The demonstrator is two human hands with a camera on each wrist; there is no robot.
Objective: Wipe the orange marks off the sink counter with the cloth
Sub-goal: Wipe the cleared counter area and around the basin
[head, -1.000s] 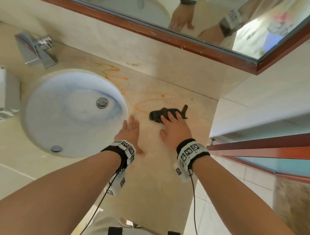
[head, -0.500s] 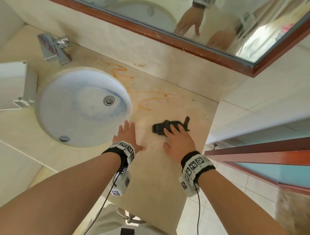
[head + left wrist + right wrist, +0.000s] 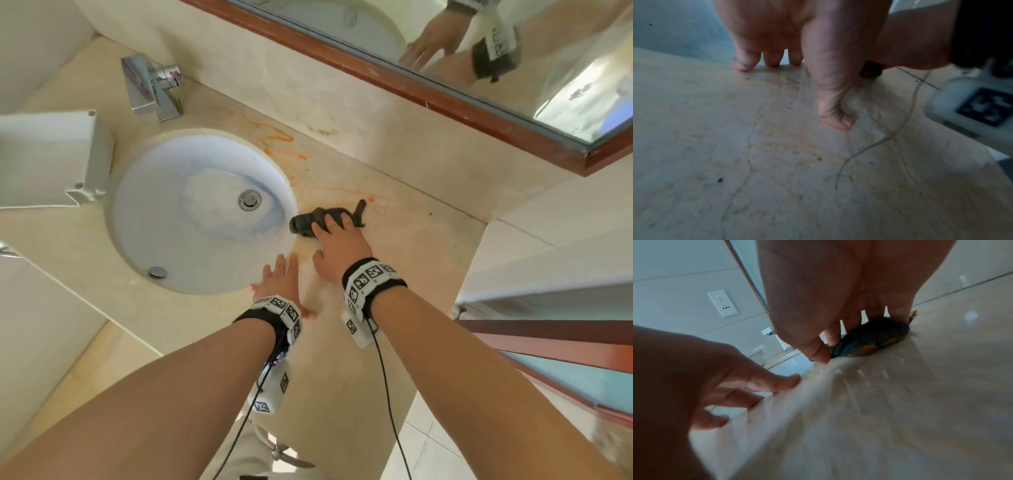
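Two hands on the counter (image 3: 428, 246)
Right hand (image 3: 337, 245) presses bunched cloth (image 3: 308, 221); left hand (image 3: 279, 279) flat; orange marks (image 3: 274, 142) by basin (image 3: 191, 205) may smear

The cloth (image 3: 310, 222) is a small dark grey wad, stained orange underneath, lying bunched on the beige counter (image 3: 424, 246) just right of the basin rim. Orange marks (image 3: 279, 142) scrawl along the far side of the counter, from behind the basin to just beyond the cloth.
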